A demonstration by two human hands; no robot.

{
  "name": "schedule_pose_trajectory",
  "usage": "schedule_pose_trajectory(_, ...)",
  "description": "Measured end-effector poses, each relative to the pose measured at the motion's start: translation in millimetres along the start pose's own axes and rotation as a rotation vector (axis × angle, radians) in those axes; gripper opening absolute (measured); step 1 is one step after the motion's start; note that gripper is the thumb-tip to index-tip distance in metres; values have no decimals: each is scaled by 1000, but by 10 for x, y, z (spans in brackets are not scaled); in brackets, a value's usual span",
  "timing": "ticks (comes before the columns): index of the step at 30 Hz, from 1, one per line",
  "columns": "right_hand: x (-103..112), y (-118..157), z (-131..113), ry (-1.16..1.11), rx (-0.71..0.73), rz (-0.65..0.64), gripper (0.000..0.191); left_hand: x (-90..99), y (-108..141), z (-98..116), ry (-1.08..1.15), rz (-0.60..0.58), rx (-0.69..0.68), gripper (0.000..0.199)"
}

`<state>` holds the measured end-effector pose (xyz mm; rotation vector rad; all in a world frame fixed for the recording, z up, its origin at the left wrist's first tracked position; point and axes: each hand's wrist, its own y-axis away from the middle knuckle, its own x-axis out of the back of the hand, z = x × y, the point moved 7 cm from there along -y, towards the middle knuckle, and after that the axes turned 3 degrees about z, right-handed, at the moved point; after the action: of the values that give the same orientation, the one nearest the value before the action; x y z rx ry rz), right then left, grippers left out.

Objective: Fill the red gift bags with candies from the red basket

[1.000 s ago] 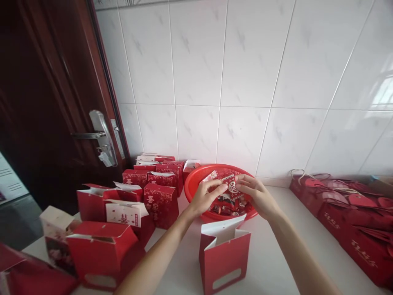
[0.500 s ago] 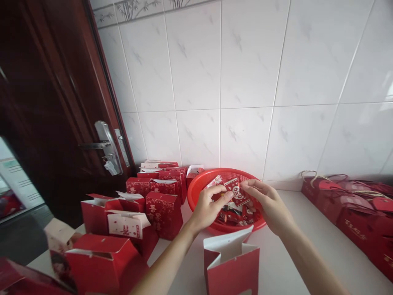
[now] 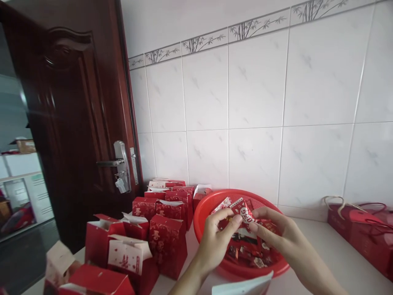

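Observation:
A small red packet printed "520" (image 3: pixel 245 214) is between my two hands, above the basket. My left hand (image 3: pixel 216 237) has its thumb and forefinger pinched at the packet's left edge. My right hand (image 3: pixel 287 237) closes thumb and fingertips on its right side. Beneath them, the red plastic basket (image 3: pixel 201 213) bears several wrapped sweets (image 3: pixel 259 260), mostly in red wrappers, partly hidden by my hands. Close in front, at the bottom edge of the view, shows the white inner flap of an open red paper box (image 3: pixel 245 287); the rest of it is cut off.
Several red gift boxes (image 3: pixel 167 246) crowd the left side of the white tabletop (image 3: pixel 307 223), some with raised flaps. Red gift bags (image 3: pixel 362 233) with cord handles line the right. A tiled wall (image 3: pixel 254 164) stands behind, and a dark wooden door (image 3: pixel 82 123) at left.
The view has tilted up, so the basket and boxes sit lower. My right hand has come in closer to my left, and the "520" packet now looks tilted and bent between my fingers.

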<state>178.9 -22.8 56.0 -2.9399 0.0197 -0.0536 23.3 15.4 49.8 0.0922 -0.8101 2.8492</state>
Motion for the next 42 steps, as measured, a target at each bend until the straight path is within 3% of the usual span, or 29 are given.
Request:
schedule_pose_trajectory(3, 22, -42, 52, 4, 6, -27, 51, -47, -1, -2, 2, -57, 6, 31)
schedule_pose_trajectory(6, 69, -53, 38, 38, 44, 32, 48, -62, -4, 6, 0, -96, -3, 30)
schedule_pose_trajectory(13, 94, -7, -52, 10, 34, 38, 48, 46, -43, 47, -70, -52, -6, 30)
schedule_pose_trajectory(22, 108, 31, -164, 56, 109, 17, 43, 30, -48, 199, -110, -140, -92, 30)
schedule_pose_trajectory(31, 191, 60, -229, -4, 135, 45, 42, 30, -30, 236, -118, -191, -50, 23)
schedule_pose_trajectory(37, 220, 110, -298, -59, 123, 53, 42, 69, 23, 354, -90, -192, -102, 47)
schedule_pose_trajectory(42, 244, 148, -352, -69, 170, 79, 39, 109, 77, 422, -76, -149, -57, 62)
